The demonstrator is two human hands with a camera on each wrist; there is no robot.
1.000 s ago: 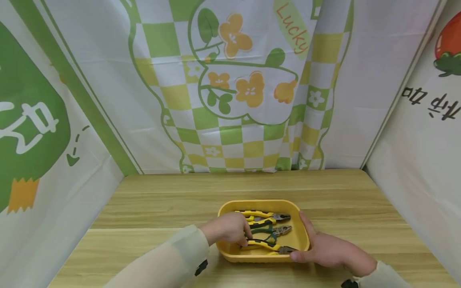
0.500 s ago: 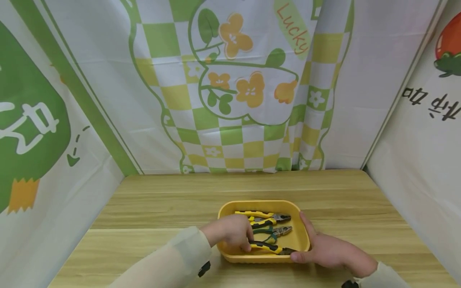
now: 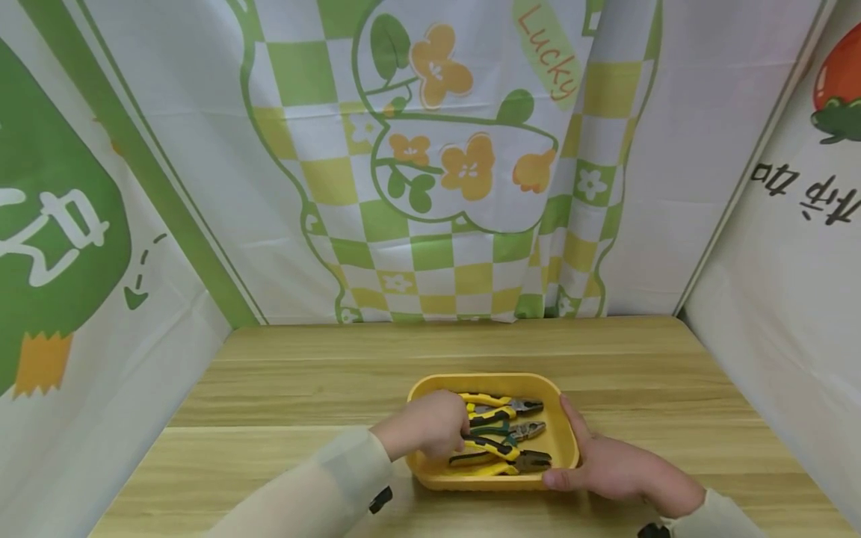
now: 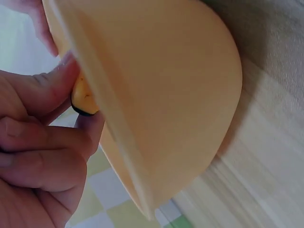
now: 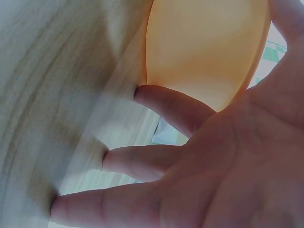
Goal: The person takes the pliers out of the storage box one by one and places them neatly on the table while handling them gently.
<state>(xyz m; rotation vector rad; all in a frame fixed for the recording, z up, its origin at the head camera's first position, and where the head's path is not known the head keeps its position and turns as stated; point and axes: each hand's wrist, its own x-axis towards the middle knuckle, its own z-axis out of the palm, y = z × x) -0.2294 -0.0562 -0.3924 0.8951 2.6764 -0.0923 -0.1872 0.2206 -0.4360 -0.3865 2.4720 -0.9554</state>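
Observation:
A yellow bin [image 3: 563, 433] stands on the table, with several pliers lying in it, jaws to the right. My left hand [image 3: 437, 424] reaches over the bin's left end. Its thumb and fingers pinch a yellow-and-black handle of the nearest pliers [image 3: 498, 447], whose end [image 4: 84, 95] shows in the left wrist view. More black and yellow handle parts lie below that handle. Behind are green-handled pliers [image 3: 528, 431] and other yellow-and-black pliers [image 3: 525, 406]. My right hand [image 3: 615, 467] rests against the bin's right end, thumb on the near rim, fingers straight and spread.
The wood-grain table [image 3: 303, 373] stretches around the bin. A checked, flowered cloth [image 3: 430, 254] hangs along its back edge. Printed white cloth walls stand at the left [image 3: 161, 336] and right [image 3: 760, 336].
My left hand has shifted the nearest pliers' gripped handle away from the near wall, and more handle parts show below it. My right hand and the bin stay put.

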